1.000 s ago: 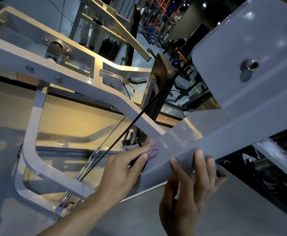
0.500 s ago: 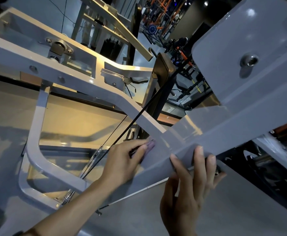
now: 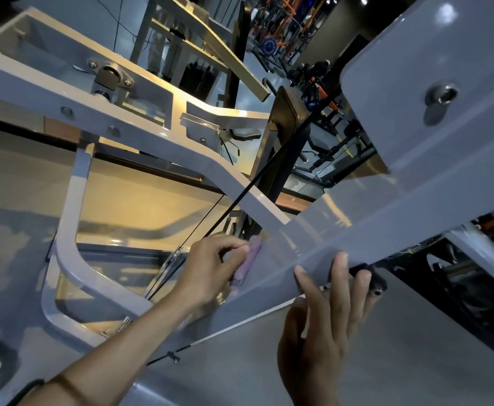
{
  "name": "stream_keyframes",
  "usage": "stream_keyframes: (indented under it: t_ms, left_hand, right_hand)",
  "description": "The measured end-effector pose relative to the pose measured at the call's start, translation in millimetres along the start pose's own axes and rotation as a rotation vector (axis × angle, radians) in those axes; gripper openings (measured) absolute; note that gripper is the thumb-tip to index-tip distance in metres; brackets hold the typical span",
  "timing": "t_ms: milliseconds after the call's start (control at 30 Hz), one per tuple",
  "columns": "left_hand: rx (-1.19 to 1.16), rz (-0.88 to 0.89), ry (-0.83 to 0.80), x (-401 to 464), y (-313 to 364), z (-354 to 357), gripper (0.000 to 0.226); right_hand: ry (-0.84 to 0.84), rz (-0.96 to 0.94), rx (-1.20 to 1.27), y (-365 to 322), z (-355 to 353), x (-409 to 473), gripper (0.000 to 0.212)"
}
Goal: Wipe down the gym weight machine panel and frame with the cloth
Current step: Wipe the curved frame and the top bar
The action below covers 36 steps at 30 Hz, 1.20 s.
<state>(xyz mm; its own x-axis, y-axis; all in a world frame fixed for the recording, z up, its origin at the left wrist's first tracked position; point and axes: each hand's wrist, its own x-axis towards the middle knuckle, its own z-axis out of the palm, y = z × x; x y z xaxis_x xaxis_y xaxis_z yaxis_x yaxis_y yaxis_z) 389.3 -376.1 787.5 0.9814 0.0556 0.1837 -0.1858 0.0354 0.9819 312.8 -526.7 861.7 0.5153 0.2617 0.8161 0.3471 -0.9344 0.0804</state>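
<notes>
A glossy grey machine panel [image 3: 415, 183] slants across the right and middle of the head view, joined to a pale grey tubular frame [image 3: 140, 133] on the left. My left hand [image 3: 210, 268] pinches a small purple cloth [image 3: 247, 266] against the panel's left edge; most of the cloth is hidden behind the fingers and the panel. My right hand [image 3: 325, 323] lies with spread fingers on the panel's lower edge, fingertips curled over it, holding nothing.
A thin black cable [image 3: 269, 165] runs diagonally just above my left hand. A bolt [image 3: 442, 93] sits in the upper panel. Dark machine parts [image 3: 459, 282] lie under the panel at right. Other gym machines [image 3: 322, 83] stand in the background.
My left hand has slid the cloth a little along the panel edge, and more purple cloth now shows below the fingers. My right hand keeps its place on the panel's lower edge.
</notes>
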Motion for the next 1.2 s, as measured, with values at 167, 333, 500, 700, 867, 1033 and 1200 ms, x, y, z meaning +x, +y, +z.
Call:
stream_keyframes:
  t_ms: [167, 333, 500, 700, 867, 1033, 1200]
  left_hand:
    - [0.017, -0.124, -0.036, 2, -7, -4, 0.013]
    - [-0.064, 0.145, 0.004, 7, 46, 2, 0.008]
    - [0.063, 0.034, -0.008, -17, 1, -5, 0.011]
    - [0.038, 0.022, 0.017, -24, 27, -5, 0.009]
    - [0.007, 0.213, 0.094, -32, 60, 2, 0.008]
    - [0.165, -0.103, 0.039, -43, -14, -8, 0.009]
    - [0.103, 0.056, 0.127, -42, 24, -1, 0.007]
  right_hand:
    - [-0.035, 0.013, -0.003, -1, -3, -3, 0.048]
    - [-0.029, 0.014, 0.012, -2, -1, -3, 0.047]
    - [-0.022, 0.02, 0.01, -3, -1, -3, 0.046]
    - [-0.009, 0.014, 0.008, -2, 4, -5, 0.038]
    - [0.022, 0.005, 0.015, -2, 6, -4, 0.035]
    - [-0.015, 0.025, 0.024, -2, 5, -6, 0.037]
    - [-0.006, 0.042, 0.023, -5, 10, -11, 0.037]
